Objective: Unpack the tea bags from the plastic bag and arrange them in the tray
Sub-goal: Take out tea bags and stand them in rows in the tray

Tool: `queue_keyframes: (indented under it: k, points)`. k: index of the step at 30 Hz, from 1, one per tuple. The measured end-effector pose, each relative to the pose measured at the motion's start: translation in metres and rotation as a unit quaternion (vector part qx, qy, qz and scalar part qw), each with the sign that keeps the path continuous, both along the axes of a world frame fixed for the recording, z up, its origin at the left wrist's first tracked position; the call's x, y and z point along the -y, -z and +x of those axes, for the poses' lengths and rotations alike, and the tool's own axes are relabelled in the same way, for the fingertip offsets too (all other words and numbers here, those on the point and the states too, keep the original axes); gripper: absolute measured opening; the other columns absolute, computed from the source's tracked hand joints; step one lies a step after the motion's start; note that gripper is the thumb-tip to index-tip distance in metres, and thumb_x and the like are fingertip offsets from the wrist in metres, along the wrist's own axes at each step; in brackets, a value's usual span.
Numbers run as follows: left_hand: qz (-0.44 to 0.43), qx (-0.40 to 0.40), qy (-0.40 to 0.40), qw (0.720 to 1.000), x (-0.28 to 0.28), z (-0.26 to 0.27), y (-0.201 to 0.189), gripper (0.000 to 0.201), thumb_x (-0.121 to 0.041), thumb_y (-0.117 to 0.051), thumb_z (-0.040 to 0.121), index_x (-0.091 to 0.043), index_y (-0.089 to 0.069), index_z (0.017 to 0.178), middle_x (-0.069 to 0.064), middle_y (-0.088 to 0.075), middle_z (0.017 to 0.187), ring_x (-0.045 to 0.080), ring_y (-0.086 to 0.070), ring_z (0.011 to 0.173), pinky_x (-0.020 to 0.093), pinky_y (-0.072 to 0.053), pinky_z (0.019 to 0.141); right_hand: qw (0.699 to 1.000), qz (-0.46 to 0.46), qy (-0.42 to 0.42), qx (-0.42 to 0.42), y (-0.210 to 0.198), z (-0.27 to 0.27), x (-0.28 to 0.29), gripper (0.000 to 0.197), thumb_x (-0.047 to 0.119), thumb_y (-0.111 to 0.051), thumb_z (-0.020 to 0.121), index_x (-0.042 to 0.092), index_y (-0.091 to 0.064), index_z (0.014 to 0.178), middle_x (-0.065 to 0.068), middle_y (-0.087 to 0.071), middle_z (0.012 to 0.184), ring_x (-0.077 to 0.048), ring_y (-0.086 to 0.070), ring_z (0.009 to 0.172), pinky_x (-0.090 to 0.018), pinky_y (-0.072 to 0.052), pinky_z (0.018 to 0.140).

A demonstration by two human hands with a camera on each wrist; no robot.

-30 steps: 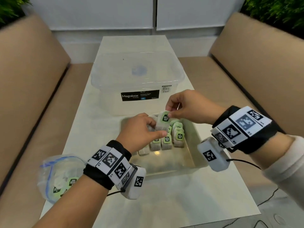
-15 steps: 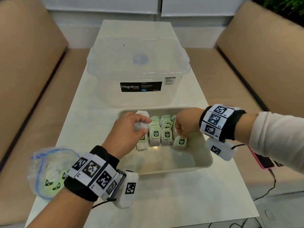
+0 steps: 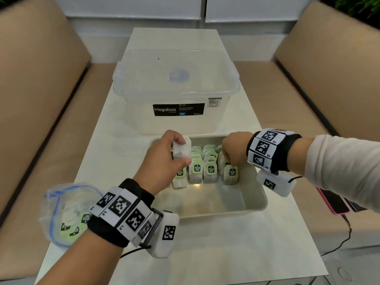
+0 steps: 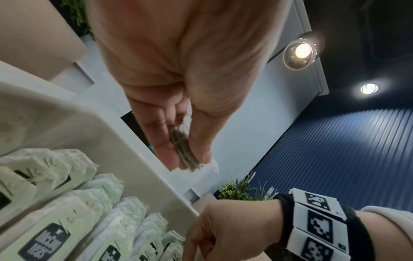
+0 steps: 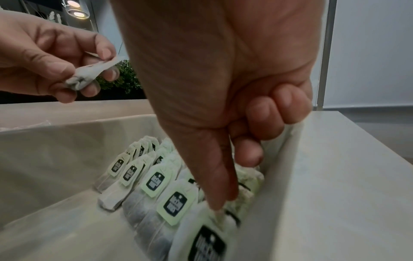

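Observation:
The shallow beige tray (image 3: 226, 210) holds several rows of tea bags (image 3: 205, 167) standing upright with green tags, also seen in the left wrist view (image 4: 67, 229). My left hand (image 3: 164, 161) hovers over the tray's far left and pinches a white tea bag (image 3: 181, 150) (image 4: 185, 151) (image 5: 89, 76) between thumb and fingers. My right hand (image 3: 234, 149) is down in the tray's right row. Its thumb tip sits on the top of the front tea bag (image 3: 230, 171) (image 5: 201, 238), the other fingers curled behind. The clear plastic bag (image 3: 67, 210) with more tea bags lies at the table's front left.
A lidded clear Megabox storage box (image 3: 176, 89) stands right behind the tray. Tan benches flank the white table (image 3: 205, 254). A pink phone (image 3: 333, 202) and a cable lie on the right bench. The tray's near half shows bare floor.
My right hand carried a tea bag from above the tray down to the front of the right row. My left hand kept its tea bag and stayed over the tray's far left.

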State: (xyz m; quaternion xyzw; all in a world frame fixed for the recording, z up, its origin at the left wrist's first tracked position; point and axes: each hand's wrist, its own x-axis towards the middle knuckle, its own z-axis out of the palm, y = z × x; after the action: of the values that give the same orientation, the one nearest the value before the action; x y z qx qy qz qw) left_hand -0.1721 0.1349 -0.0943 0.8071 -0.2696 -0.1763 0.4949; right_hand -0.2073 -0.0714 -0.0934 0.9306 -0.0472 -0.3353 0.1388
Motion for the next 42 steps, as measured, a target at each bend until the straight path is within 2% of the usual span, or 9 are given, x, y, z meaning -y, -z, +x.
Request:
queue_keyframes:
  k: [4,8,12,17,22,29,34,39,42]
  points:
    - [-0.036,-0.053,-0.007,0.998,-0.001,0.0,-0.004,0.051,-0.001,-0.074,0.072,-0.032,-0.037,0.088,0.008,-0.057,0.107,0.027,-0.067,0.083,0.035,-0.057,0.064,0.985,0.117,0.016,0.123,-0.022,-0.002,0.003,0.018,0.018,-0.061,0.083,0.02,-0.066,0.101,0.006,-0.06,0.085,-0.015,-0.054,0.081,-0.026,-0.041,0.07]
    - [-0.055,-0.102,0.03,0.993,0.0,-0.002,-0.012,0.058,0.006,-0.074,0.07,-0.029,-0.033,0.089,0.008,-0.058,0.104,0.018,-0.066,0.074,0.02,-0.051,0.055,0.874,0.328,-0.065,0.352,-0.048,-0.017,-0.007,0.038,0.003,-0.061,0.077,0.021,-0.061,0.111,0.009,-0.053,0.1,0.009,-0.048,0.076,-0.017,-0.04,0.067]
    - [-0.074,-0.143,0.082,0.984,0.003,-0.006,-0.024,0.059,0.014,-0.072,0.068,-0.024,-0.033,0.092,0.011,-0.06,0.099,0.009,-0.065,0.061,0.019,-0.052,0.054,0.822,0.308,-0.221,0.426,-0.051,-0.031,-0.019,0.039,0.009,-0.065,0.074,0.026,-0.066,0.109,-0.004,-0.057,0.113,-0.01,-0.052,0.081,-0.024,-0.042,0.057]
    - [-0.113,-0.189,0.107,0.97,0.002,-0.007,-0.03,0.049,0.009,-0.068,0.074,-0.021,-0.036,0.096,0.012,-0.063,0.104,0.024,-0.067,0.075,0.028,-0.057,0.065,0.814,0.302,-0.23,0.439,-0.059,-0.039,-0.019,0.022,0.034,-0.053,0.083,0.025,-0.074,0.081,-0.004,-0.065,0.111,-0.011,-0.054,0.081,-0.021,-0.042,0.058]
    - [-0.109,-0.153,0.063,0.98,-0.002,-0.01,-0.029,0.033,-0.041,-0.049,0.083,-0.022,-0.051,0.11,0.006,-0.066,0.105,0.021,-0.069,0.088,0.029,-0.058,0.073,0.836,0.266,-0.176,0.446,-0.067,-0.042,-0.019,0.023,0.031,-0.047,0.083,0.021,-0.068,0.084,0.007,-0.07,0.08,-0.02,-0.066,0.073,-0.031,-0.051,0.073]
    - [-0.059,-0.164,0.084,0.981,0.005,-0.012,-0.027,0.021,-0.026,-0.052,0.093,-0.013,-0.064,0.104,0.004,-0.071,0.096,0.014,-0.068,0.082,0.026,-0.056,0.069,0.865,0.281,-0.115,0.399,-0.073,-0.04,-0.027,0.028,0.014,-0.052,0.094,0.025,-0.063,0.117,0.009,-0.065,0.106,-0.01,-0.058,0.1,-0.022,-0.025,0.083]
    - [-0.051,-0.176,0.093,0.979,0.008,-0.012,-0.03,0.022,-0.027,-0.049,0.094,-0.015,-0.065,0.103,0.0,-0.067,0.096,0.009,-0.064,0.082,0.02,-0.055,0.061,0.848,0.345,-0.021,0.401,-0.075,-0.037,-0.029,0.031,0.008,-0.05,0.094,0.021,-0.057,0.121,0.034,-0.049,0.07,0.01,-0.048,0.068,-0.01,-0.031,0.065]
    - [-0.051,-0.082,0.098,0.99,0.011,-0.008,-0.031,0.009,-0.02,-0.057,0.09,-0.024,-0.064,0.093,-0.002,-0.063,0.084,0.004,-0.057,0.075,0.012,-0.048,0.06,0.85,0.354,-0.008,0.39,-0.083,-0.034,-0.03,0.028,0.008,-0.053,0.092,0.021,-0.061,0.115,0.021,-0.053,0.083,0.005,-0.051,0.077,-0.011,-0.038,0.069]
    - [-0.083,-0.099,0.075,0.989,0.013,-0.008,-0.031,0.008,-0.017,-0.059,0.089,-0.024,-0.062,0.092,-0.001,-0.063,0.084,0.007,-0.058,0.074,0.019,-0.048,0.063,0.803,0.372,0.018,0.465,-0.085,-0.035,-0.031,0.024,0.013,-0.059,0.09,0.019,-0.059,0.113,0.016,-0.054,0.083,0.005,-0.049,0.071,-0.016,-0.04,0.07]
